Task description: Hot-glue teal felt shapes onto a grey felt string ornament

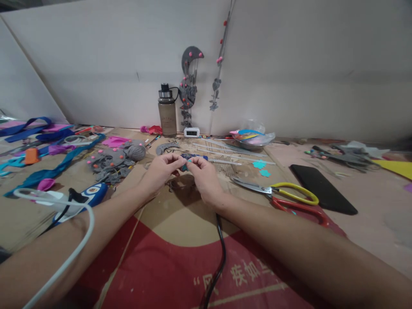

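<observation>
Between the thumbs and forefingers of the left hand (162, 170) and the right hand (206, 178) sits a small teal piece (184, 168). Both grips are narrow, their fingertips brought together on it. Handling it well, I would judge, calls for a light pinch near its edges, since something so small could crease or slip under hard pressure. Keeping one grip steady while the other does the fine working seems sensible, as does turning the wrists a little so that the fingers do not cover the piece.

Of the piece itself, only a patch of colour shows, a bluish green; the fingers hide its outline, and I cannot tell its shape or how thick it is. Its colour is close to that of the turquoise flower cut-outs (259, 164) lying to the right of the grips.

Just beyond the fingertips are translucent glue sticks (225, 162), and a grey crescent (161, 149) lies beyond the left grip. Nearer than the grips, a black cable (223, 249) runs over the red-printed cardboard (154, 257) on the worktop. To the right of the right grip rest scissors (268, 190) with one yellow and one red handle, blades pointing towards the hands; a black smartphone (322, 189) lies farther right. Left of the left grip, a ball of grey yarn (135, 151) sits by pink-dotted grey pieces (111, 159). Farther off, beyond both grips, stand a drink bottle (168, 118) and a white digital clock (192, 132).
</observation>
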`<state>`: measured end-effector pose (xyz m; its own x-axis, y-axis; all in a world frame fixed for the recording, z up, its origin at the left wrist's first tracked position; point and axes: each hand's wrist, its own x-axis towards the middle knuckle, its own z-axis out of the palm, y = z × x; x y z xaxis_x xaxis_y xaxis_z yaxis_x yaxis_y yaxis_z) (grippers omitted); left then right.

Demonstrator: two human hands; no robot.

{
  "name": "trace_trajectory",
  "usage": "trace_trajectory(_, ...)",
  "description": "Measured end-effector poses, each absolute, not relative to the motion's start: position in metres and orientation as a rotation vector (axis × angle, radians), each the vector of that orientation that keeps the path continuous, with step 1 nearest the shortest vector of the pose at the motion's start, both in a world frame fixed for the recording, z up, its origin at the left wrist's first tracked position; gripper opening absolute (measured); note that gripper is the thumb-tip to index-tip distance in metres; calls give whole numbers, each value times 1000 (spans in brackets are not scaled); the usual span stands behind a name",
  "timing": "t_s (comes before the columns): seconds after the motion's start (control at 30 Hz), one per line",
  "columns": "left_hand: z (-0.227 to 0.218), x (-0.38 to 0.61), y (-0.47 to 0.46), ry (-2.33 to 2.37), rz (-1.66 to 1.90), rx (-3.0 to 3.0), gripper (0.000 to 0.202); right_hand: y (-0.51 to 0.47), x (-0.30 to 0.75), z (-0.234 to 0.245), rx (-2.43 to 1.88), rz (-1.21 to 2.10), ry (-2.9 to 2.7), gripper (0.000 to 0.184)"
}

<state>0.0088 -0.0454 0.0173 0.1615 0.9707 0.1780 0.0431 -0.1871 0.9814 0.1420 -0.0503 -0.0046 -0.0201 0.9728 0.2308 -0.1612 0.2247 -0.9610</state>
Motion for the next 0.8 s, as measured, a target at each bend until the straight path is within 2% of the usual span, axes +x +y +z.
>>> trace_trajectory(0.17, 17, 9, -45, 1030, 1193, 1408, 22, -52, 141, -5, -928, 1098, -1261, 12)
trace_trajectory(0.4, 15, 9, -42, 1033, 1258, 1224, 30, -55, 141, -3, -926, 1133, -1255, 16)
trace_trajectory(0.63, 8, 0, -34, 1180, 1374, 1280, 18, -53, 140, -8, -927, 1253, -1168, 18)
trace_trajectory(0.8, 2, -5, -31, 1212, 1339, 1375, 27, -55, 138, -7, -928, 1275, -1131, 16)
